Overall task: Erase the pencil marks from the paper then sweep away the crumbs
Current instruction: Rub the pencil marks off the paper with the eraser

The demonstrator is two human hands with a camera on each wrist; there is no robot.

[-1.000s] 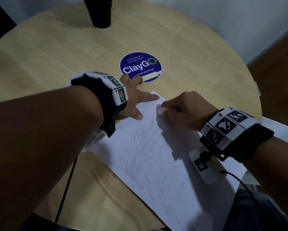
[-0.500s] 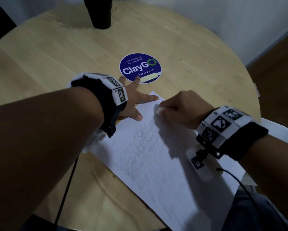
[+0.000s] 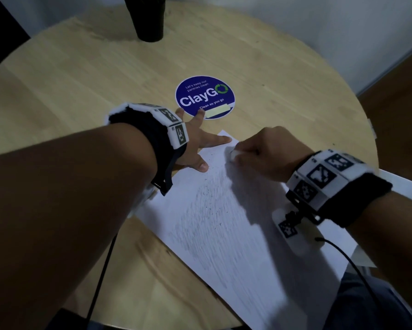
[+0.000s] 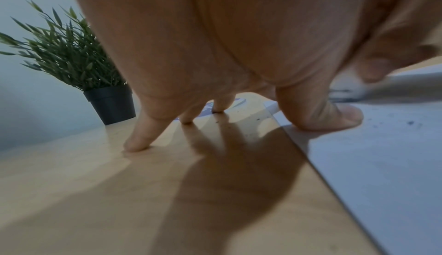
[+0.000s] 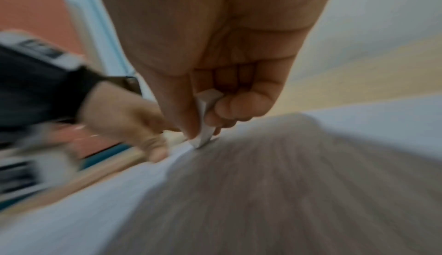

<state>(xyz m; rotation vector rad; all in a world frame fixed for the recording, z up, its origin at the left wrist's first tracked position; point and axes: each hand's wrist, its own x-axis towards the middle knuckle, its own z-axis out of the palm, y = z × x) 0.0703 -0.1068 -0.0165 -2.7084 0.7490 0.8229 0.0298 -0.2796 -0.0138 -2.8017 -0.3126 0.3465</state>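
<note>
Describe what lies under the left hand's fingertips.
The left hand spreads: thumb and forefinger press the paper, other fingertips rest on the wooden table near the blue sticker. Below the palm is shadowed.

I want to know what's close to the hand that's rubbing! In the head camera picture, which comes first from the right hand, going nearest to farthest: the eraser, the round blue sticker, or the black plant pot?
1. The eraser: pinched in the right hand itself, on the paper.
2. The blue sticker: beyond the paper's far corner, to the hand's left.
3. The black plant pot: at the table's far edge.
</note>
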